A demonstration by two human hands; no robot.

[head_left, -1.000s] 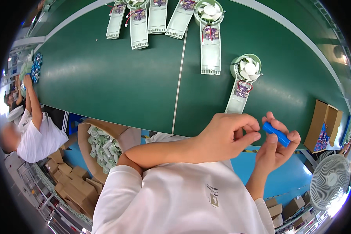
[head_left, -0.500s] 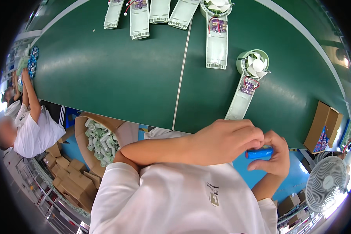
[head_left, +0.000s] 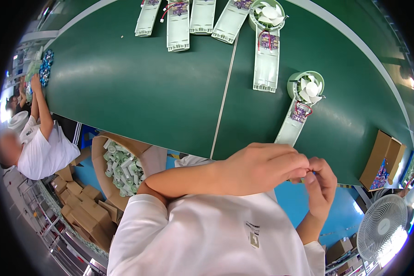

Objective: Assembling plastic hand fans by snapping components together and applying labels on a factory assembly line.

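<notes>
My left hand (head_left: 267, 168) reaches across in front of my chest, its fingers curled together at the table's near edge. My right hand (head_left: 322, 186) meets it there, fingers and thumb pinched. Only a small blue patch of the cylindrical battery (head_left: 314, 173) shows between the fingers; the rest is hidden. Just beyond my left hand lies a pale green handheld-fan half shell (head_left: 288, 133), with a white fan blade (head_left: 310, 89), a purple circuit board (head_left: 300, 113) and red wires. Its near end touches or passes behind my knuckles; I cannot tell which.
Farther back on the green table (head_left: 138, 92) lie another fan shell (head_left: 265, 69) and several more half shells (head_left: 178, 32). A cardboard box (head_left: 375, 158) stands at right, above a floor fan (head_left: 382, 225). At left are a carton of green parts (head_left: 124, 170) and a co-worker (head_left: 48, 152).
My right thumb and fingers have closed in toward my left fingertips, covering the blue battery that was plainly visible. The whole view has shifted slightly.
</notes>
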